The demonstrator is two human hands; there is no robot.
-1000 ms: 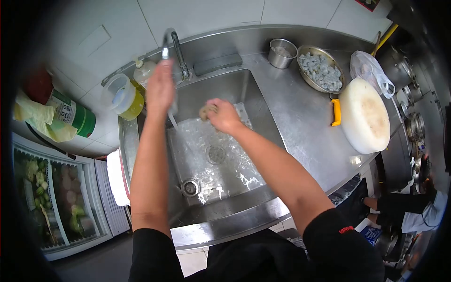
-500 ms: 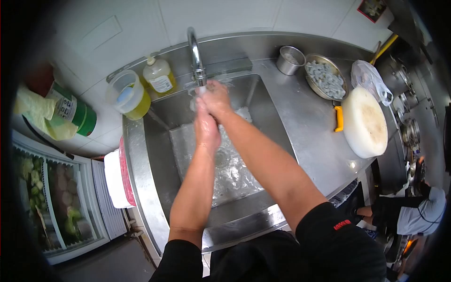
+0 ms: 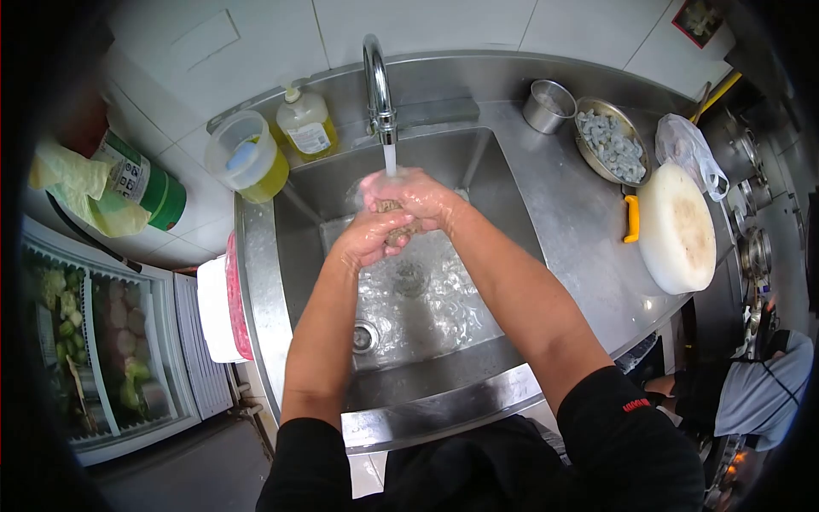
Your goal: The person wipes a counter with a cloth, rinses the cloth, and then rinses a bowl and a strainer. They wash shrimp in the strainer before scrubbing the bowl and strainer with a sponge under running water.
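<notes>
Water from the chrome faucet [image 3: 378, 94] runs onto my hands over the metal sink [image 3: 426, 367]. My left hand [image 3: 374, 236] has its fingers curled around a small brownish, shiny thing [image 3: 391, 218], too unclear to name. My right hand [image 3: 418, 198] closes on the same thing from above, directly under the stream. Both hands are wet and touch each other. Shallow water covers the sink floor, and the round drain [image 3: 364, 337] shows at its lower left.
Left of the faucet stand a soap bottle [image 3: 307, 124] and a tub of yellow liquid [image 3: 256, 162]. On the right counter are a metal cup [image 3: 548, 107], a bowl of shrimp [image 3: 611, 145], a plastic bag [image 3: 687, 154] and a round white board [image 3: 676, 229]. A person [image 3: 763, 388] is at far right.
My hands have moved apart slightly and lower, and the brownish thing now shows between them. The drain has come into sight. The view has shifted a little.
</notes>
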